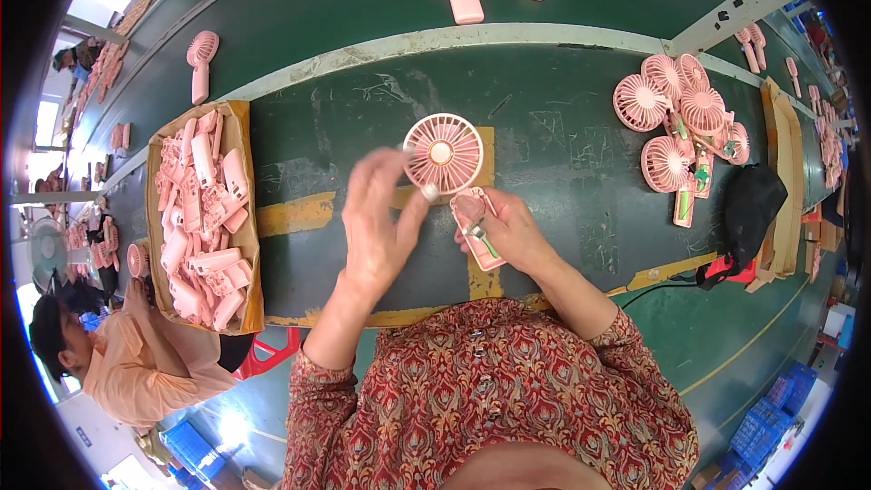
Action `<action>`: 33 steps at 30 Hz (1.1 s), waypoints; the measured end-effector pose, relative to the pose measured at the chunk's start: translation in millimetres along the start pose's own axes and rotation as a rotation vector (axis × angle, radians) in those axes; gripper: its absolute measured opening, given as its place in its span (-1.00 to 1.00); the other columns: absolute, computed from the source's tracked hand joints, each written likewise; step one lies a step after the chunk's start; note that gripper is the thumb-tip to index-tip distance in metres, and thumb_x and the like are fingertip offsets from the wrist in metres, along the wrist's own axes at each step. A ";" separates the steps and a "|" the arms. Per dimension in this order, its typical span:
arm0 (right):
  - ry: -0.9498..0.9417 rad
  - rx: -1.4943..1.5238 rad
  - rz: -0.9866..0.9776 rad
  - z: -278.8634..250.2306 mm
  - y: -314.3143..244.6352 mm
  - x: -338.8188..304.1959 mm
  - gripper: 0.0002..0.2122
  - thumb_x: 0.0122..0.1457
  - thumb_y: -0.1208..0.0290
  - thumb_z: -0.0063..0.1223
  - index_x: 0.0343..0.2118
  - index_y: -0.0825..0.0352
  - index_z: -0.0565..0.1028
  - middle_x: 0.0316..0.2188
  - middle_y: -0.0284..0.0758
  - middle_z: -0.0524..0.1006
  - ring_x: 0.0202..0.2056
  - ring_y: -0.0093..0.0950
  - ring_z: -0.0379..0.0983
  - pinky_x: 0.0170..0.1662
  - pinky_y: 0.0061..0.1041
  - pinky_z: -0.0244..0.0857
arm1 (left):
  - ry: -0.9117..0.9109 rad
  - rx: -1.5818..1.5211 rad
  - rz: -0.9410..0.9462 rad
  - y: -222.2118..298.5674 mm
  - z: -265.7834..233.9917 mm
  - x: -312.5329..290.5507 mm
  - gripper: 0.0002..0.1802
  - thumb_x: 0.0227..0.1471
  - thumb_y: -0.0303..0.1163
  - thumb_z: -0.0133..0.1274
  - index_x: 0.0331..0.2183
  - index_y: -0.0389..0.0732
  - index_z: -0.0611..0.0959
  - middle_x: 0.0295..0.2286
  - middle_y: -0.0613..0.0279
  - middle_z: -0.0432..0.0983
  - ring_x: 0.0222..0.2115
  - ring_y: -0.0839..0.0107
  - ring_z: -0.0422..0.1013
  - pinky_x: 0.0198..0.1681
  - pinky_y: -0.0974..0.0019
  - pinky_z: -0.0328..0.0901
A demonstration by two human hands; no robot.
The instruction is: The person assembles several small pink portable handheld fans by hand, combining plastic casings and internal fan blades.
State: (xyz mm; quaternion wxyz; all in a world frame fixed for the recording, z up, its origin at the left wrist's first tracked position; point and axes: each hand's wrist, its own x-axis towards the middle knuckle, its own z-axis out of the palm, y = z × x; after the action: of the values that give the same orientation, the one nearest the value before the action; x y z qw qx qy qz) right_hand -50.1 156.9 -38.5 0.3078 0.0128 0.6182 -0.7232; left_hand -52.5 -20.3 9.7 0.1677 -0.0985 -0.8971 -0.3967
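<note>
A pink handheld fan, its round grille (458, 141) facing up, is over the middle of the green bench. My right hand (515, 234) grips the top of its handle, whose casing is open and shows a small green part and thin wiring inside. My left hand (374, 222) is at the left of the grille, fingers stretched out and slightly blurred. A white covering is on its thumb tip, which overlaps the grille's lower rim; whether it touches cannot be made out. Nothing shows in that hand.
A cardboard box (257, 263) of pink casing pieces stands at the left. Several fans with opened handles (682, 204) are piled at the right, beside a black cloth-like item (755, 204). Finished-looking fans (464, 0) lie beyond a pale rail (390, 47). Another person (159, 358) sits at the left.
</note>
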 end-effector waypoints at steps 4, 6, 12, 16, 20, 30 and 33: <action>0.062 0.002 0.044 -1.8 8.2 9.0 -0.71 0.24 0.23 -0.15 -0.31 0.43 0.41 -0.52 -0.30 0.50 -0.56 -0.55 0.48 -0.55 -0.58 0.37 | -0.210 -0.135 0.057 17.2 5.6 -20.7 -0.69 -0.25 -0.49 0.24 -0.33 -0.25 0.59 -0.39 0.10 0.54 -0.36 0.20 0.49 -0.31 0.25 0.37; 0.067 -0.096 0.041 1.0 8.9 12.4 -0.76 0.25 0.33 -0.20 -0.29 0.44 0.40 -0.51 -0.28 0.50 -0.57 -0.54 0.49 -0.56 -0.58 0.38 | -0.212 -0.095 0.079 9.6 12.7 -27.2 -0.74 -0.22 -0.51 0.21 -0.34 -0.25 0.59 -0.40 0.07 0.55 -0.42 0.19 0.51 -0.35 0.28 0.38; 0.009 0.139 0.105 -4.8 24.2 18.2 -0.76 0.25 0.39 -0.25 -0.14 0.43 0.36 -0.45 -0.30 0.50 -0.45 -0.53 0.50 -0.46 -0.61 0.44 | -0.298 -0.676 -0.669 -0.4 16.9 -26.8 -0.75 -0.02 -0.57 0.07 -0.21 -0.38 0.52 -0.46 0.21 0.55 -0.46 0.56 0.45 -0.31 0.45 0.36; 0.018 0.151 0.122 -3.9 17.6 18.5 -0.76 0.26 0.39 -0.25 -0.14 0.43 0.36 -0.42 -0.29 0.50 -0.46 -0.53 0.50 -0.46 -0.61 0.44 | -0.306 -0.634 -0.567 -5.6 19.8 -33.3 -0.75 -0.02 -0.58 0.04 -0.21 -0.38 0.51 -0.44 0.11 0.57 -0.41 0.42 0.52 -0.32 0.41 0.39; -0.024 0.142 0.167 -6.8 13.7 17.6 -0.77 0.26 0.37 -0.23 -0.15 0.42 0.35 -0.39 -0.28 0.49 -0.44 -0.54 0.50 -0.44 -0.61 0.44 | -0.315 -0.421 -0.427 1.9 17.9 -30.5 -0.78 -0.05 -0.56 0.07 -0.27 -0.36 0.55 -0.43 0.05 0.57 -0.40 0.34 0.53 -0.33 0.36 0.40; -0.045 0.330 0.200 -7.5 2.3 7.8 -0.66 0.26 0.25 -0.25 -0.06 0.44 0.31 -0.33 -0.23 0.49 -0.34 -0.43 0.51 -0.31 -0.53 0.43 | -0.231 -0.130 -0.194 -10.2 28.7 -33.0 -0.90 -0.04 -0.54 0.08 -0.40 -0.35 0.54 -0.53 0.05 0.52 -0.56 0.25 0.48 -0.47 0.34 0.34; -0.049 0.472 0.151 -13.6 9.6 9.0 -0.61 0.26 0.16 -0.26 -0.07 0.43 0.33 -0.28 -0.22 0.49 -0.30 -0.42 0.50 -0.25 -0.52 0.42 | -0.232 -0.123 -0.168 -5.9 24.8 -30.5 -0.92 -0.04 -0.55 0.06 -0.41 -0.34 0.52 -0.54 0.04 0.50 -0.57 0.23 0.47 -0.47 0.32 0.34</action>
State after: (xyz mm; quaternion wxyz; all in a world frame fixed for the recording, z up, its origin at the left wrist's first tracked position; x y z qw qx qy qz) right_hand -57.9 164.8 -53.8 0.3646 0.1129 0.4218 -0.8224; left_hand -31.7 -7.1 -21.4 0.0227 -0.0785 -0.8896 -0.4493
